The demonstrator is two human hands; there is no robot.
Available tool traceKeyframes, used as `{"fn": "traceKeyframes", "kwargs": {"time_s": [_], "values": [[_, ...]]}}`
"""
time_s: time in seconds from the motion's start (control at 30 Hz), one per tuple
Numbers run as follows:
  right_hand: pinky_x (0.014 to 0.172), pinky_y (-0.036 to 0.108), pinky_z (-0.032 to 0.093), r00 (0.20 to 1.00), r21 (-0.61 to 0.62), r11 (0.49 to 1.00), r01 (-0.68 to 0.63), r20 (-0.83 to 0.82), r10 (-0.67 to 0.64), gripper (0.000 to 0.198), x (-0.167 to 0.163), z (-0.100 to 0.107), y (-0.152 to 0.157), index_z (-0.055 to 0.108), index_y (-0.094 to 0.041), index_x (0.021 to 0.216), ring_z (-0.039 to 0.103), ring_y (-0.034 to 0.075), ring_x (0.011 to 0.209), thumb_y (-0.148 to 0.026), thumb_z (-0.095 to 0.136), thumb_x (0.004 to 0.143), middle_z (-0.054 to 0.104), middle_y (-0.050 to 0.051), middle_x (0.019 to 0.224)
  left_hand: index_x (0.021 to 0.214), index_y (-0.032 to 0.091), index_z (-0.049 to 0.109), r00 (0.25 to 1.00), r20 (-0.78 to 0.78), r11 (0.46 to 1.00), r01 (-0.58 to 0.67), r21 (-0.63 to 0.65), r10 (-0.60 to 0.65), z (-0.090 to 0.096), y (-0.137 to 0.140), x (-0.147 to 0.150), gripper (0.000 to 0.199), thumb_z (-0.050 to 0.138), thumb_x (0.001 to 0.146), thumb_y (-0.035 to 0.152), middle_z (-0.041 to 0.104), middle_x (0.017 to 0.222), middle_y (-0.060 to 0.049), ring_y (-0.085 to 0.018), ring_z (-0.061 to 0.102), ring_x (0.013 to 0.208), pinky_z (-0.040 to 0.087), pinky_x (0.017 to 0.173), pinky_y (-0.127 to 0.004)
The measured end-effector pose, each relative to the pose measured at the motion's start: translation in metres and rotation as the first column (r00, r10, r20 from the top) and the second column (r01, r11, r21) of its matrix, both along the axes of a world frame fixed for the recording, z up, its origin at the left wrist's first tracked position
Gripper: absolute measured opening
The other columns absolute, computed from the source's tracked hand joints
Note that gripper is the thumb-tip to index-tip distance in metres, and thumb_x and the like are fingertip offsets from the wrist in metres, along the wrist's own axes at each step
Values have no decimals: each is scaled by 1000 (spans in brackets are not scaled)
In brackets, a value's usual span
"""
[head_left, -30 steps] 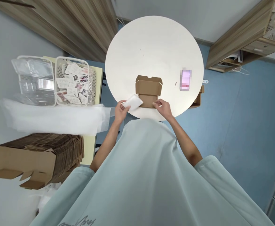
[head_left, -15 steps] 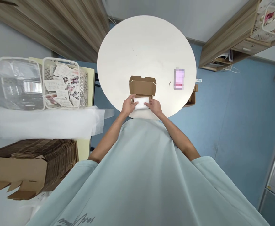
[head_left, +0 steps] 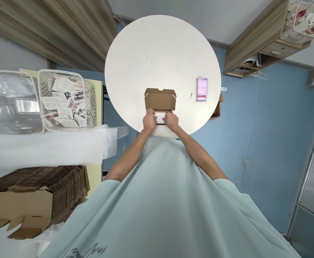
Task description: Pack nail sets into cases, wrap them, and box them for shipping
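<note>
Inside the open box (head_left: 160, 101), white packet (head_left: 160, 116) | box's left: left hand (head_left: 149, 120); box's right: right hand (head_left: 171, 120) | both curled against packet, cannot tell if pinching

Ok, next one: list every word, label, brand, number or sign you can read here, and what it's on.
No text can be read with certainty.
Shirt: dark script at the picture's lower edge, not legible.
Cards in the basket: print too small and blurred.
Pink rectangle on the table: pixelated.
Open box and white packet: no print visible.
</note>
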State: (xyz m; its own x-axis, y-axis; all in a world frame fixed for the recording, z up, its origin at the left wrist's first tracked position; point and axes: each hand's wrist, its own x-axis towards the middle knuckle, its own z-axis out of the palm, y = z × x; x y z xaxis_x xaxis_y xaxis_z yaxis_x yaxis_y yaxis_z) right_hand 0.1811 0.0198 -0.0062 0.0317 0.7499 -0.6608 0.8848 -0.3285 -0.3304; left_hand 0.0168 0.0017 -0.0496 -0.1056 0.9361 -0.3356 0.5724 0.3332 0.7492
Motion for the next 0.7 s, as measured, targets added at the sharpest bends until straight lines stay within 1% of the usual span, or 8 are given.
{"fn": "traceKeyframes", "kwargs": {"time_s": [0.13, 0.23, 0.33, 0.4, 0.5, 0.57, 0.63, 0.7], "values": [[106, 51, 64, 998, 19, 999, -35, 45, 34, 16, -2, -8, -2, 81, -20, 111, 81, 39, 122, -35, 79, 105, 85, 21, 118, 98, 29, 54, 999, 47, 1000, 8, -12, -8, -7, -1, 5, 18, 71, 99, 33, 66, 110, -11, -34, 71, 97, 56, 95, -50], [105, 51, 65, 997, 64, 995, -73, 26, 72, 23, -3, -8, -4, 81, -21, 115, 81, 39, 119, -42, 79, 106, 86, 21, 113, 103, 26, 57, 997, -38, 994, 63, -86, -67, -1, 1, 11, 5, 62, 102, 24, 68, 121, -17, -37, 76, 100, 57, 98, -54], [106, 54, 63, 997, 41, 996, -77, 25, 76, 22, -2, -1, -6, 81, -20, 111, 80, 41, 119, -41, 77, 107, 85, 23, 115, 110, 22, 60, 982, -135, 982, 115, -152, -136, 10, 2, 14, 12, 55, 101, 15, 68, 132, -24, -43, 78, 107, 56, 101, -60], [106, 55, 62, 998, 30, 998, -56, 34, 55, 20, 6, 7, -9, 80, -21, 104, 79, 41, 118, -40, 74, 109, 84, 22, 116, 113, 21, 60, 979, -155, 981, 110, -160, -135, 19, 2, 10, 14, 59, 100, 15, 68, 134, -24, -46, 77, 115, 56, 104, -60], [105, 52, 61, 999, 127, 991, 48, -21, -45, 24, 28, 22, -11, 78, -27, 100, 79, 38, 114, -48, 72, 110, 84, 13, 105, 119, 24, 59, 995, -97, 997, 31, -73, -38, 30, 6, -9, 22, 70, 100, 24, 68, 132, -19, -45, 73, 127, 58, 107, -57], [104, 51, 62, 984, 222, 960, 172, -89, -156, 30, 48, 30, -7, 76, -28, 109, 79, 36, 111, -58, 71, 108, 83, 11, 103, 128, 25, 58, 997, -23, 997, -70, 32, 71, 35, 15, -27, 34, 74, 100, 33, 67, 136, -17, -42, 71, 131, 59, 111, -55], [108, 51, 61, 958, 319, 909, 269, -181, -220, 47, 64, 32, 3, 72, -25, 128, 77, 35, 115, -67, 67, 108, 82, 12, 114, 141, 25, 55, 982, 52, 975, -188, 118, 183, 36, 31, -42, 51, 79, 98, 37, 62, 147, -16, -38, 70, 135, 57, 118, -53], [114, 50, 60, 923, 369, 860, 354, -285, -258, 66, 73, 29, 19, 63, -22, 149, 74, 34, 130, -72, 68, 105, 77, 18, 137, 156, 25, 49, 968, 123, 963, -236, 129, 221, 32, 51, -52, 69, 82, 96, 39, 55, 161, -18, -38, 66, 143, 53, 125, -55]]}}
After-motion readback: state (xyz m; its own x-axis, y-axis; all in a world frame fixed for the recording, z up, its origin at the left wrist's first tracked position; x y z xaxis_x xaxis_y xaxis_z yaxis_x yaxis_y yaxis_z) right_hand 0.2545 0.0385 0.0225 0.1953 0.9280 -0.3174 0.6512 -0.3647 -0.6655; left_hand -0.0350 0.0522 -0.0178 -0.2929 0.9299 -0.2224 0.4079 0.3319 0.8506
